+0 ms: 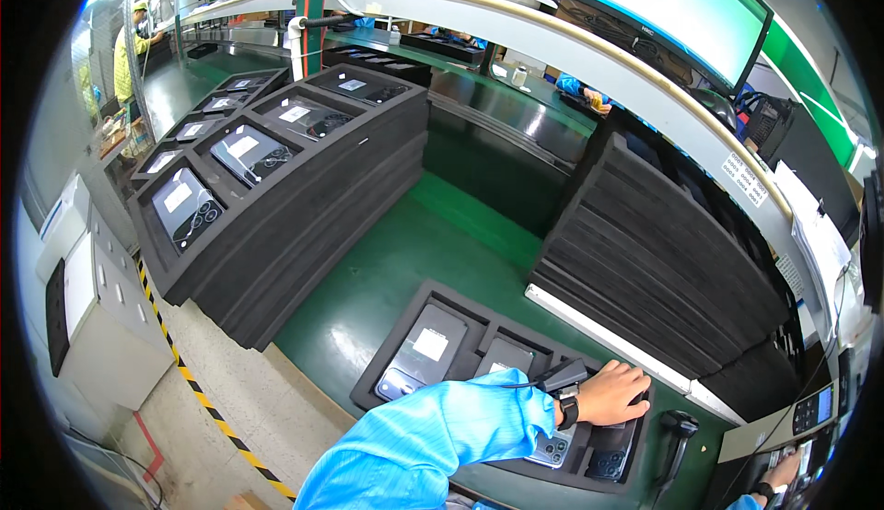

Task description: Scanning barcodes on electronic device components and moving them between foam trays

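A black foam tray (368, 383) with phones in its slots lies on the green bench in front of me. My left hand (608, 395), in a blue sleeve with a dark band at the wrist, reaches across it. Its fingers are apart, palm down, over the upper end of a dark phone (608, 462) in the right-hand slot. Another phone (428, 340) with a white label lies at the tray's left. At the lower right my right hand (783, 473) has bent fingers on something small beside a device with a small display (813, 409); what it touches is unclear.
A tall stack of black foam trays (267, 234), phones in the top one, stands left. Another dark foam stack (663, 252) stands right, behind a white rail (608, 340). A black handheld scanner (680, 427) lies beside the tray. A monitor (663, 13) hangs above the shelf.
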Available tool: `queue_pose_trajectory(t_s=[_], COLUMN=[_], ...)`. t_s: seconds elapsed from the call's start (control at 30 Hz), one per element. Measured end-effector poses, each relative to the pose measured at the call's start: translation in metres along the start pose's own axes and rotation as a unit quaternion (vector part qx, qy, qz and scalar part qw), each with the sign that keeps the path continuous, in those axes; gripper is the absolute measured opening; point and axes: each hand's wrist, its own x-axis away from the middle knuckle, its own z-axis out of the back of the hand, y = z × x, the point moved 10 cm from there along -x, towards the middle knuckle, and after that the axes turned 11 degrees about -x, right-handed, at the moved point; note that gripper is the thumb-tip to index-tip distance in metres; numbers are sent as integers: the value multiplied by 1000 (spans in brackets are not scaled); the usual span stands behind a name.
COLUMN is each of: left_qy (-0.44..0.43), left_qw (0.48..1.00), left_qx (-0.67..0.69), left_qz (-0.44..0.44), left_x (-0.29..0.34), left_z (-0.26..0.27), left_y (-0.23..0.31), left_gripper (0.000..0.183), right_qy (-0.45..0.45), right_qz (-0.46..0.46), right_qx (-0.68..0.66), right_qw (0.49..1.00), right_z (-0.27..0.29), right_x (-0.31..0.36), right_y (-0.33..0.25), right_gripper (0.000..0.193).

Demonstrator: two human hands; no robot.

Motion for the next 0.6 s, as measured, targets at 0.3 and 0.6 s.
queue_pose_trajectory(t_s=[0.3,0.6], left_qy=[-8,-13], left_qw=[1000,999], left_qx=[0,41], left_qz=[7,16], left_x=[-1,0], left_z=[0,5], left_y=[-1,-1], left_gripper=[39,40], right_qy=[-102,-686], right_qz=[-212,-317], right_qx=[-37,155], right_qw=[971,637], right_z=[-55,-218], right_x=[282,526], right_y=[-23,-142], right_gripper=[27,16])
